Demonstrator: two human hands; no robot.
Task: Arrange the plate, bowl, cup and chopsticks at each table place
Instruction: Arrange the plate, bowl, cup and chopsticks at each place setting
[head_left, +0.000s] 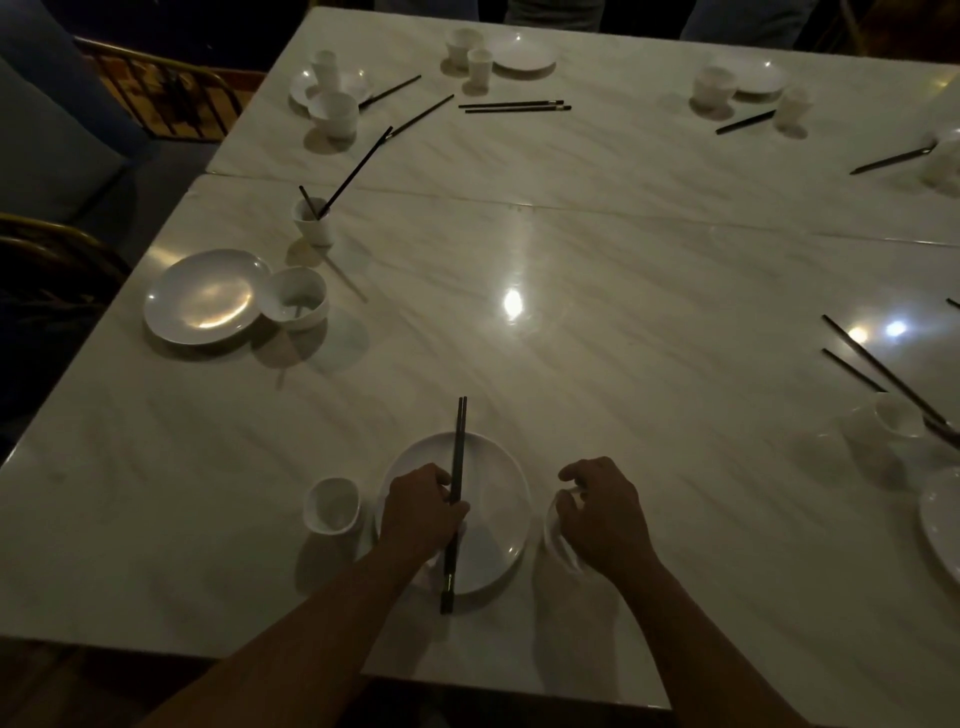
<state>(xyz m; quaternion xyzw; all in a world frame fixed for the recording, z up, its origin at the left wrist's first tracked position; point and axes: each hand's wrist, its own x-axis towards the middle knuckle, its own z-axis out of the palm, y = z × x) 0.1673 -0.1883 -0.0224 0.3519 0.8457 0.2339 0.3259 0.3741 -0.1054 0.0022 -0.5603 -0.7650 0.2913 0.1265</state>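
With the black chopsticks (459, 441) pinched over the near white plate (496, 483) by the left hand (423, 506) and a white vessel (556, 540) just beside it gripped by the right hand (602, 514), the rim could be clipped and the chopsticks knocked askew.

Bare left forearm (311, 634) and right forearm (685, 623) run to a bare left hand (421, 512) and right hand (605, 514) (all dimly lit).

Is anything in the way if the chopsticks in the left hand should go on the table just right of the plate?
Yes. The bowl, gripped by the right hand, stands just right of the plate. The left hand holds the chopsticks over the plate.
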